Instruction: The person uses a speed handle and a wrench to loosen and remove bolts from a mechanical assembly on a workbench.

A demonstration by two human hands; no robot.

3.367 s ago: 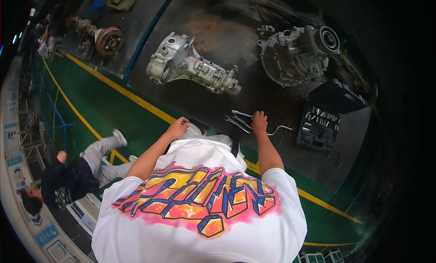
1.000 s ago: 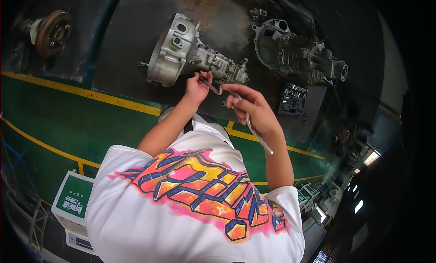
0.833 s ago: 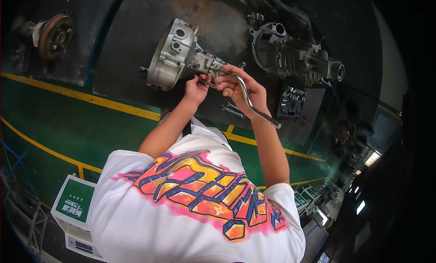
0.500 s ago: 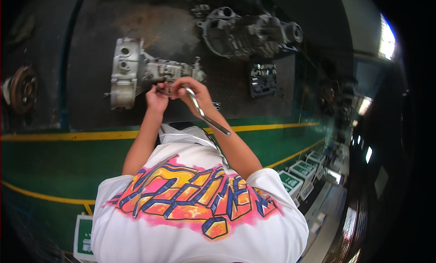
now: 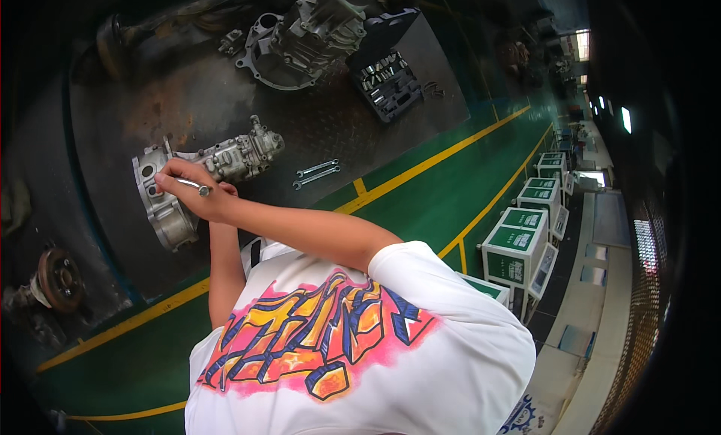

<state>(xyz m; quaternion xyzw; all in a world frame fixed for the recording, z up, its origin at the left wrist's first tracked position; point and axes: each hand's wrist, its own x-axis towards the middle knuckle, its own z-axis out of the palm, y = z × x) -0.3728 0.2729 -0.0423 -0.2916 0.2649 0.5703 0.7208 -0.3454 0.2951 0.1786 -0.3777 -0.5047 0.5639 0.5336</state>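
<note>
A grey metal gearbox (image 5: 239,154) lies on its side on the dark bench, its wide bell housing (image 5: 171,223) toward the left. Over that housing, my right hand (image 5: 197,196) is closed around a bent steel bar tool (image 5: 194,185) whose round end points back toward me. The fingertips are close to a round hole in the housing; whether the tool touches it is hidden. My left hand (image 5: 228,189) is beside the gearbox's near side, mostly covered by my right forearm, so its grip does not show.
Two spanners (image 5: 316,174) lie right of the gearbox. Behind them stands an open socket set case (image 5: 387,90). A second, larger gearbox (image 5: 308,41) sits at the back. A rusty brake disc (image 5: 60,279) is at the left. White-and-green cabinets (image 5: 515,243) line the green floor.
My view has turned, so the bench appears tilted. My right hand has moved left with the bar tool, from the gearbox's middle to the bell housing. The left hand is now largely covered.
</note>
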